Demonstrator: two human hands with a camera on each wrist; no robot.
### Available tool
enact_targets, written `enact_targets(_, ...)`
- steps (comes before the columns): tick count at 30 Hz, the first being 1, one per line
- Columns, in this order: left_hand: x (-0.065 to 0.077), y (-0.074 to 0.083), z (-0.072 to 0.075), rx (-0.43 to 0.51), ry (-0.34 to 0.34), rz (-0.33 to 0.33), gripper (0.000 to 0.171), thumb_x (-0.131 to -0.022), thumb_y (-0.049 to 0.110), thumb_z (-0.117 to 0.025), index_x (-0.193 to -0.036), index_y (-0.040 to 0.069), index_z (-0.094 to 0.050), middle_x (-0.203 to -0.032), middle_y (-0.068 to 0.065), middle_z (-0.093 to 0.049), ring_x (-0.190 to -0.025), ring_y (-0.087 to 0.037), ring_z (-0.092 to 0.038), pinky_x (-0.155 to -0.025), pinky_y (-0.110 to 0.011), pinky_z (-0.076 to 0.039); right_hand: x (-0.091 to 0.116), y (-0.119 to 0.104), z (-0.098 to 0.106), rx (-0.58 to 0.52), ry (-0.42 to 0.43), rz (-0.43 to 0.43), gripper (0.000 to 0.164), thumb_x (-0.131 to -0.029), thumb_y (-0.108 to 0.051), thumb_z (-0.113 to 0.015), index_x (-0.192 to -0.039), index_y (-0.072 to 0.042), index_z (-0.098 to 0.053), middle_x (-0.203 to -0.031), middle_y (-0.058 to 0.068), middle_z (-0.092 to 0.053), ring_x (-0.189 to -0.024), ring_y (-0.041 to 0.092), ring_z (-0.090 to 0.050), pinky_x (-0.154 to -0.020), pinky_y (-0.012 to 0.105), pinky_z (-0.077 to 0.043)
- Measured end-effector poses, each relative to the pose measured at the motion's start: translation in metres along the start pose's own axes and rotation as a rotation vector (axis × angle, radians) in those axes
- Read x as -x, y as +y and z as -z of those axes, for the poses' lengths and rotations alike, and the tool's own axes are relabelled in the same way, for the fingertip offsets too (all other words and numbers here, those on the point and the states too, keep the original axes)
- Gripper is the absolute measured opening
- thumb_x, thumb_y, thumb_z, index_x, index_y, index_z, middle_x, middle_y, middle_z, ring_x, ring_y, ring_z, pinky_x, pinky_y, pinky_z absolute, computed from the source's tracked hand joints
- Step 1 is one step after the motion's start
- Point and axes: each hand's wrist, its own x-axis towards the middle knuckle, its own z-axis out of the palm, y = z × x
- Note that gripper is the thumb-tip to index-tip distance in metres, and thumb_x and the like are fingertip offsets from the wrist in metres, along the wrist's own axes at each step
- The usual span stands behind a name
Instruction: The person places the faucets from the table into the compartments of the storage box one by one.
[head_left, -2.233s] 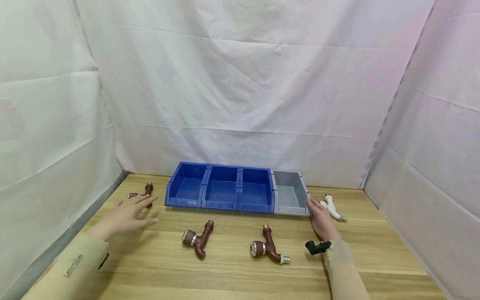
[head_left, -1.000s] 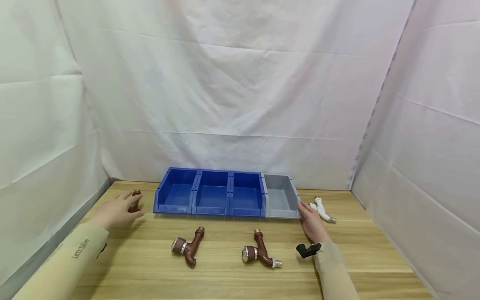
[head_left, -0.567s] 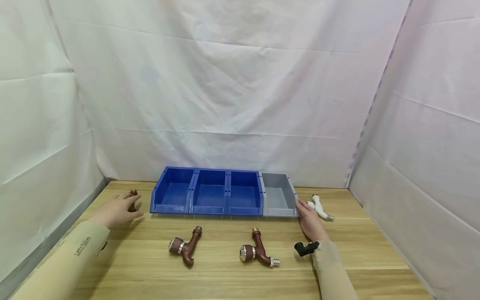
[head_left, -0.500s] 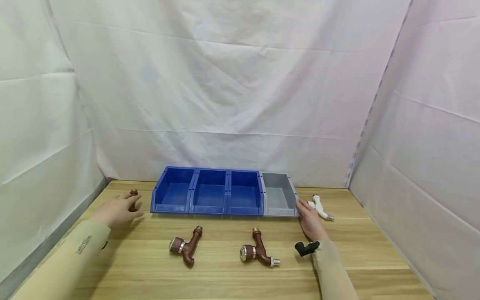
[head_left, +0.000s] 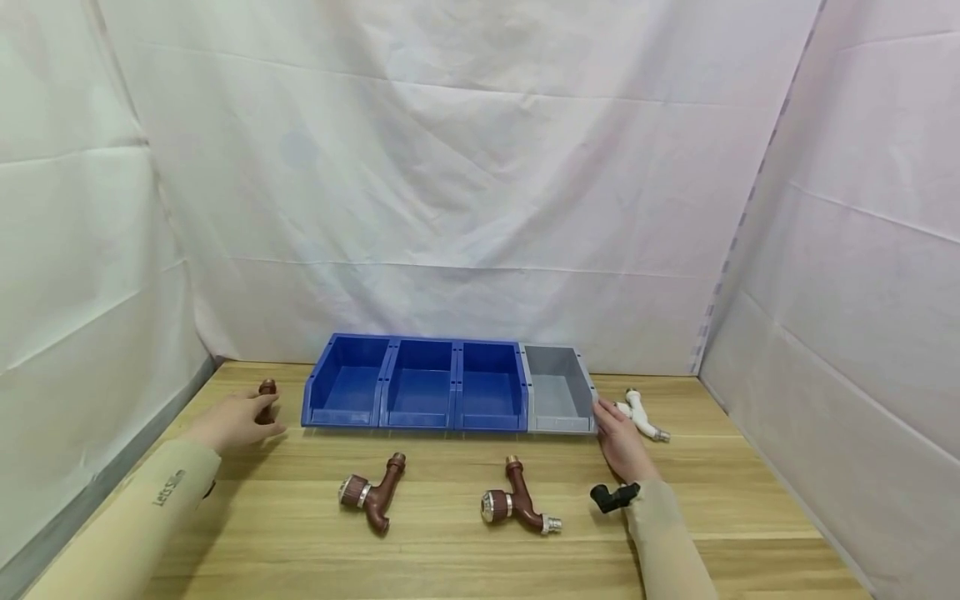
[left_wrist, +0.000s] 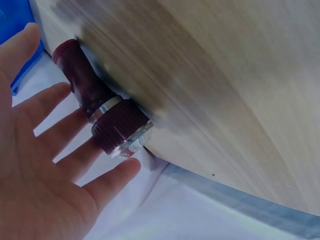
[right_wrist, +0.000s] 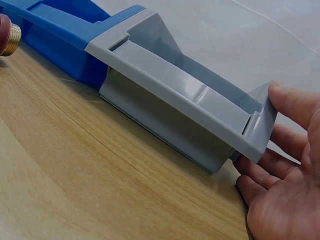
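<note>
Head view shows the left hand [head_left: 228, 421], fingers spread and holding nothing, against the brown faucet [head_left: 266, 395] near the table's left edge [head_left: 150, 450]; a careless nudge could roll it off.

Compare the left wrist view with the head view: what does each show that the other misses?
Only the left wrist view shows the left hand's fingers spread straight beside the brown tap, along with that tap's metal collar and faceted end.

Only the head view shows the three blue bins, the grey bin with the right hand at its corner, two more brown taps and a white tap.

Both show the left hand, that far-left tap and the wooden table.
</note>
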Motion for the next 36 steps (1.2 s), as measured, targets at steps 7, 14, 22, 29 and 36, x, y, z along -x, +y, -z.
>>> enact_targets(7,-0.002,-0.004,0.001,-0.010,-0.002,-0.003,0.062,-0.085,0.036,-0.073,-0.123,-0.011,-0.059,-0.121,-0.037,-0.052,-0.106,-0.056,-0.052,-0.088,-0.062,-0.043,-0.001,0.000,0.001,0.013,-0.007,0.008,0.062,-0.104,-0.018,-0.046,-0.153,0.005,-0.016,-0.158,0.015,-0.020,-0.144,0.023,-0.018,-0.116,0.033,-0.015)
enact_targets(14,-0.003,-0.005,0.002,-0.020,-0.022,0.006,0.061,-0.085,0.032,-0.073,-0.124,-0.011,-0.058,-0.119,-0.038,-0.053,-0.103,-0.057,-0.053,-0.086,-0.062,-0.044,-0.001,0.001,0.000,0.023,-0.013,0.018,0.061,-0.104,-0.019,-0.048,-0.152,0.005,-0.019,-0.158,0.015,-0.020,-0.144,0.023,-0.019,-0.116,0.034,-0.015)
enact_targets(22,-0.007,-0.008,-0.001,-0.019,-0.017,-0.003,0.057,-0.084,0.030,-0.074,-0.121,-0.010,-0.060,-0.113,-0.035,-0.056,-0.099,-0.055,-0.056,-0.083,-0.060,-0.045,0.002,0.000,0.001,0.045,-0.010,0.015,0.062,-0.104,-0.021,-0.047,-0.153,0.004,-0.017,-0.159,0.016,-0.017,-0.145,0.023,-0.017,-0.116,0.035,-0.014)
enact_targets(29,-0.008,-0.009,-0.002,-0.002,-0.043,0.023,0.058,-0.084,0.031,-0.073,-0.122,-0.010,-0.060,-0.115,-0.037,-0.055,-0.103,-0.056,-0.054,-0.085,-0.062,-0.044,0.000,0.001,0.002,0.044,-0.012,0.014,0.064,-0.103,-0.023,-0.050,-0.152,0.004,-0.019,-0.158,0.015,-0.019,-0.144,0.023,-0.018,-0.116,0.035,-0.015)
enact_targets(36,-0.012,-0.009,-0.002,0.004,-0.065,0.021,0.058,-0.084,0.031,-0.073,-0.121,-0.011,-0.060,-0.114,-0.037,-0.055,-0.102,-0.056,-0.054,-0.084,-0.061,-0.045,0.000,0.000,0.001,0.027,-0.011,0.006,0.063,-0.104,-0.020,-0.048,-0.153,0.004,-0.017,-0.159,0.014,-0.018,-0.145,0.022,-0.017,-0.116,0.034,-0.013)
